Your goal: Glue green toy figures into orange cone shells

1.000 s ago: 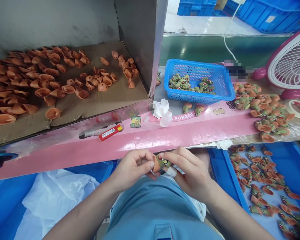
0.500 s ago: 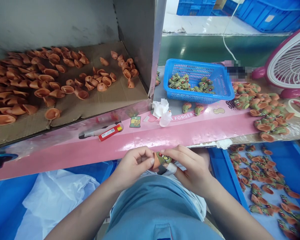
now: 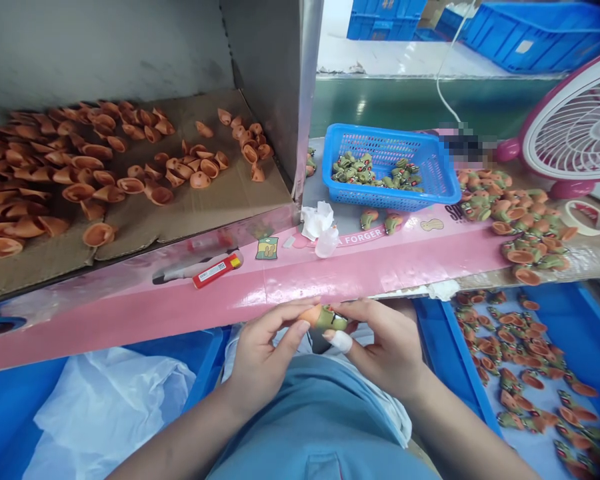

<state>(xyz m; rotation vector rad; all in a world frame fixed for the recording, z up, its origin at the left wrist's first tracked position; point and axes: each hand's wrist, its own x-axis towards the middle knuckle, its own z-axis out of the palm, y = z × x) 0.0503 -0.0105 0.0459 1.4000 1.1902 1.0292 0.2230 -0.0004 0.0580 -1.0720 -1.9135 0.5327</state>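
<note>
Between my two hands, in front of my waist, is a small painted figure (image 3: 331, 319) with a green part and an orange cup-like part. My left hand (image 3: 267, 340) has its thumb and fingers closed on the orange end. The green end is gripped by my right hand (image 3: 385, 337), whose thumb wears a white wrapping (image 3: 341, 341). Loose orange pieces (image 3: 97, 235) lie in a box on the left. A blue basket (image 3: 393, 197) holds several green pieces (image 3: 353, 167). Two green-and-orange figures (image 3: 393, 223) stand in front of it.
Assembled figures are heaped (image 3: 535, 227) on the right of the bench, near a pink-and-white fan (image 3: 575, 120) and a tape roll (image 3: 587, 218). A blue crate (image 3: 570, 320) at lower right holds more. A red packet (image 3: 217, 270), crumpled tissue (image 3: 317, 220) and a plastic sheet (image 3: 115, 400) are also around.
The figure has been turned in my hands, so its orange part now shows a rounder side. My left thumb has shifted on it. The whole view has tilted slightly.
</note>
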